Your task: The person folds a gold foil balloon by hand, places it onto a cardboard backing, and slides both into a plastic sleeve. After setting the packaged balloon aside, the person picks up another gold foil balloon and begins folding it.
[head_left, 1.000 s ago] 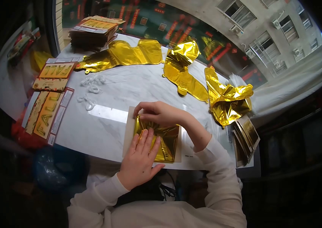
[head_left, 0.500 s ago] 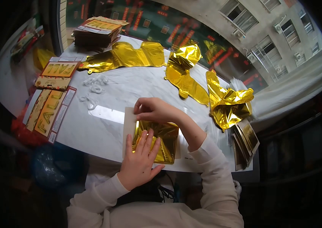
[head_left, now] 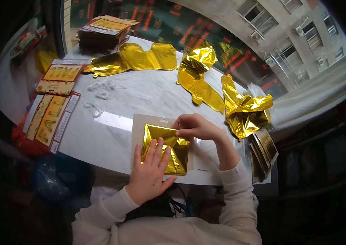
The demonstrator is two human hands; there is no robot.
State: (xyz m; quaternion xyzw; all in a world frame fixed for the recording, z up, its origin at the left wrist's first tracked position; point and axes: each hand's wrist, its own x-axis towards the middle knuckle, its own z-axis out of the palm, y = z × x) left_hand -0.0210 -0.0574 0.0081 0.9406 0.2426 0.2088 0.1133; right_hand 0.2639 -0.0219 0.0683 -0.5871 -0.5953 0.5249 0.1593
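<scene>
Head view: the right hand (head_left: 195, 126) has shifted to the top-right corner of the gold foil (head_left: 160, 132), baring its top-left — fingers curled near thumb, grip unclear. The left hand (head_left: 150, 179) lies flat, holding foil against card (head_left: 138, 124) on the bench (head_left: 111, 151).

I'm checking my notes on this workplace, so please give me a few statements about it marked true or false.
1. The left hand lies flat on the folded gold foil. True.
2. The right hand rests on the white string. False: it is at the folded gold foil's far right corner.
3. The pale card under the folded gold foil has a hang hole. True.
4. The white string lies to the right of the folded gold foil. False: it lies to its left, farther from the person.
5. The tall stack of FALL packages stands near the far left of the table. True.
</scene>
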